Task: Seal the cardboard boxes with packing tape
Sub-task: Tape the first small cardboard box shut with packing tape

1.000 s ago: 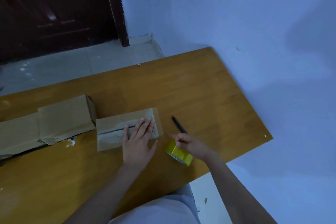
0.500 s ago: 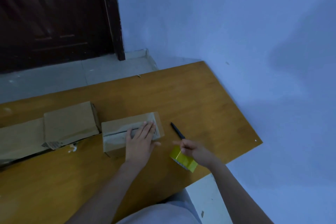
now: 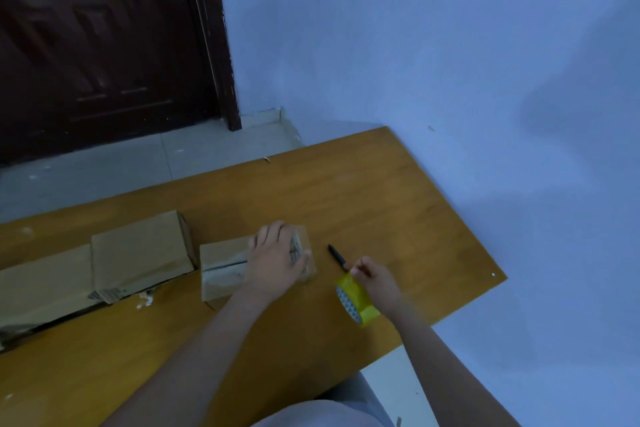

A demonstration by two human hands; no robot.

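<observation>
A dark wooden door (image 3: 104,45) fills the upper left of the frame, beside a pale blue wall (image 3: 450,45) that takes the whole right side. Below them an orange-brown wooden bench (image 3: 346,191) runs from the lower left up to a corner at centre right.

At the left edge of the bench lies a long flat cardboard piece (image 3: 41,288), and partly on top of it a closed brown cardboard box (image 3: 138,253), plain on its top face, with a strip of printed tape at its near edge.

Just right of that, at the middle of the frame, sits a smaller cardboard box (image 3: 225,267). It is light brown, with a dark seam running along its top and glossy clear tape along that seam. The left hand (image 3: 277,256) lies flat on the right end of this box, fingers (image 3: 273,232) straight and together, pressing down and covering the seam there.

Lower right of the box, the right hand (image 3: 375,279) grips a yellow tape roll (image 3: 356,298) held above the bench, its fingers curled at the roll's upper edge, near the box but not touching it. A black pen (image 3: 337,255) lies on the bench between box and right hand.
</observation>
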